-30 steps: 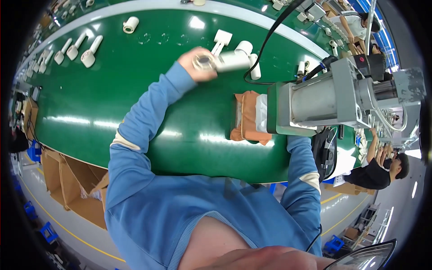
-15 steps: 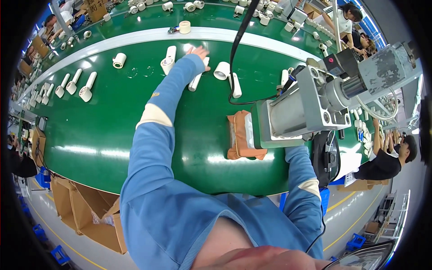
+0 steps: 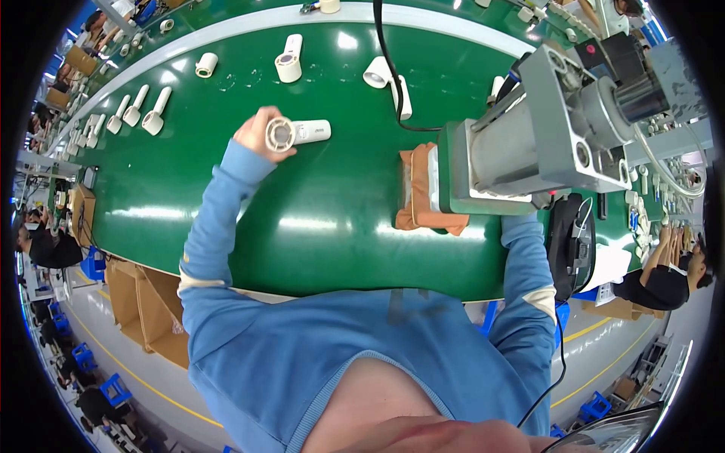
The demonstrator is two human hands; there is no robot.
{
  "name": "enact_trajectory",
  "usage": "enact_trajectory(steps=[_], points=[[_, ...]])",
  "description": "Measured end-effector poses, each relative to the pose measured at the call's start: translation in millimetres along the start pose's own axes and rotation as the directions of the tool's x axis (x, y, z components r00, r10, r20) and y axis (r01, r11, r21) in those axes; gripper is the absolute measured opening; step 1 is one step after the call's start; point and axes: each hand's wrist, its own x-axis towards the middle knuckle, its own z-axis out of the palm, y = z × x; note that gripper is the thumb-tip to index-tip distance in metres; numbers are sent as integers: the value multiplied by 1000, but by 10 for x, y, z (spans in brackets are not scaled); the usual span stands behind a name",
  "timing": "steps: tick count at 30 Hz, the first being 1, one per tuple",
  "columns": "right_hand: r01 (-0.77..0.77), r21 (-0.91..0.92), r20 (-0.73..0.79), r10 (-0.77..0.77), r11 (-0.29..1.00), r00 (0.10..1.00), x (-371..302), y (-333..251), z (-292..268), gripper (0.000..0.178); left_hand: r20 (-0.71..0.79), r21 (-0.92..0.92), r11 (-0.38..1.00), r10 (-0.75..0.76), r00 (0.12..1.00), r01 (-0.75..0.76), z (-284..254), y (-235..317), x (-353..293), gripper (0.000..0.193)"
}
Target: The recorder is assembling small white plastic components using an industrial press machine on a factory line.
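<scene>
My left hand point(image 3: 255, 136) is closed around the round head of a white hair dryer point(image 3: 311, 131). The dryer's open, ringed end faces up and its handle points right, over the green table point(image 3: 340, 260). My right forearm point(image 3: 522, 240) runs behind a grey press machine point(image 3: 513, 151), which hides the right hand. Beside the press plate is a pad wrapped in brown cloth point(image 3: 418, 189). Farther back, a white dryer body with a handle point(image 3: 289, 66) stands near the middle. A white dryer head point(image 3: 377, 72) lies beside a separate-looking white handle point(image 3: 402, 98).
Several white dryers point(image 3: 156, 113) form a row at the left, with a short white dryer head point(image 3: 206, 65) behind. A black cable point(image 3: 393, 68) hangs in front of the press. Right of it sits a black bag-like case point(image 3: 570, 245). Cardboard boxes point(image 3: 162, 306) stand below the table edge.
My left hand has drawn back toward me and leftward from the far table, bringing a hair dryer with it. My view has shifted; the right arm stays behind the press.
</scene>
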Motion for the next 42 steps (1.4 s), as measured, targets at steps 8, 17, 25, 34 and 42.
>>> enact_trajectory(steps=[8,17,25,34,42], points=[[-345,114,910,41,932,412,1153,-96,-1489,83,-151,-573,818,-51,987,-45,371,290,-710,57],[104,243,46,-118,965,992,439,111,-473,60,-62,-731,680,25,998,-63,1234,828,-595,58],[-169,99,500,97,981,861,498,96,-846,91,11,-621,779,115,993,-83,1364,947,-497,61],[214,-169,51,-209,962,977,247,-197,-1259,91,108,-711,700,197,975,-63,1350,952,-352,58],[159,-46,141,-151,986,978,345,-112,-1429,81,48,-827,560,5,999,38,1035,535,102,50]])
